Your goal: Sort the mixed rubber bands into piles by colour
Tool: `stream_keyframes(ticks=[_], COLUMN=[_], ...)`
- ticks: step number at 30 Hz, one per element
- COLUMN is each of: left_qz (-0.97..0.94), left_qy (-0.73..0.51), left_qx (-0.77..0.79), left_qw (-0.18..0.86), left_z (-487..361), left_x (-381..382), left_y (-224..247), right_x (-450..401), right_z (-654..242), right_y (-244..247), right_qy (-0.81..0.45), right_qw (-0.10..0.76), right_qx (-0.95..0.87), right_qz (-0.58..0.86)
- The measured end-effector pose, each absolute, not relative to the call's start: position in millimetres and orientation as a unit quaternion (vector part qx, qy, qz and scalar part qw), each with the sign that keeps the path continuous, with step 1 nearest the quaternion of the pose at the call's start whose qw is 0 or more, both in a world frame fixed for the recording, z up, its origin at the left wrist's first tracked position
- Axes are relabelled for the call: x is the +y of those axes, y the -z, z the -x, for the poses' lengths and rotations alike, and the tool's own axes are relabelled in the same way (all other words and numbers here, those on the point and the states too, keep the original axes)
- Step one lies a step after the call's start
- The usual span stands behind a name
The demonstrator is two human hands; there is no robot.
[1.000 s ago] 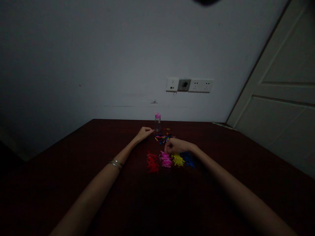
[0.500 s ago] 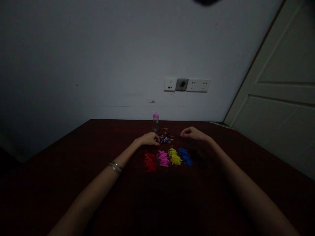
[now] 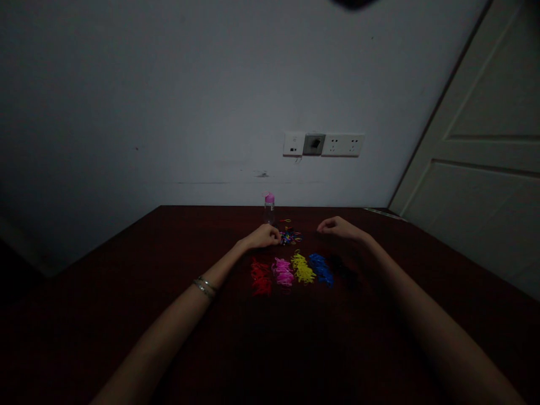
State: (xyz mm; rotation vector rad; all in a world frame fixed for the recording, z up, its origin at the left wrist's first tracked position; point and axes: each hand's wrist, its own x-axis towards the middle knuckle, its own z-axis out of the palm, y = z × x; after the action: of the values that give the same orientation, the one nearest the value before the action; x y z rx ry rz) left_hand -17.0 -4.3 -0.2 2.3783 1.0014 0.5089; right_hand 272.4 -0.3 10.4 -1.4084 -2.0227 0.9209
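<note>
A mixed pile of small coloured rubber bands lies on the dark table. At its left edge is my left hand, fingers curled and fingertips pressed together; anything between them is too small to make out. My right hand hovers to the right of that pile with thumb and fingers closed, and its contents cannot be made out. Nearer to me, sorted bands lie in a row: red bands, pink bands, yellow bands, blue bands and a dim black heap.
A clear bottle with a pink cap stands behind my left hand. Beyond the reddish-brown table rises a pale wall with a row of sockets. A white panelled door is at the right. The light is dim.
My left hand has shifted slightly right and away from me, closer to the mixed pile. My right hand has drawn a little to the right. The camera view has moved slightly.
</note>
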Motion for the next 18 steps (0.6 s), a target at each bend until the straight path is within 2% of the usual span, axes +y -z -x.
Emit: stream_keyframes(ticks=[7, 18], left_qz=[-0.886, -0.911], left_qy=[-0.173, -0.145], left_qx=[0.299, 0.258], left_qw=[0.308, 0.287], left_z=[-34, -78], left_x=[-30, -31], left_y=[-7, 4], right_x=[6, 6], right_z=[-274, -270], right_y=[-11, -13], right_qy=[-0.320, -0.299], right_qw=[0.252, 0.256], right_qx=[-0.764, -0.773], right_qz=[0.500, 0.497])
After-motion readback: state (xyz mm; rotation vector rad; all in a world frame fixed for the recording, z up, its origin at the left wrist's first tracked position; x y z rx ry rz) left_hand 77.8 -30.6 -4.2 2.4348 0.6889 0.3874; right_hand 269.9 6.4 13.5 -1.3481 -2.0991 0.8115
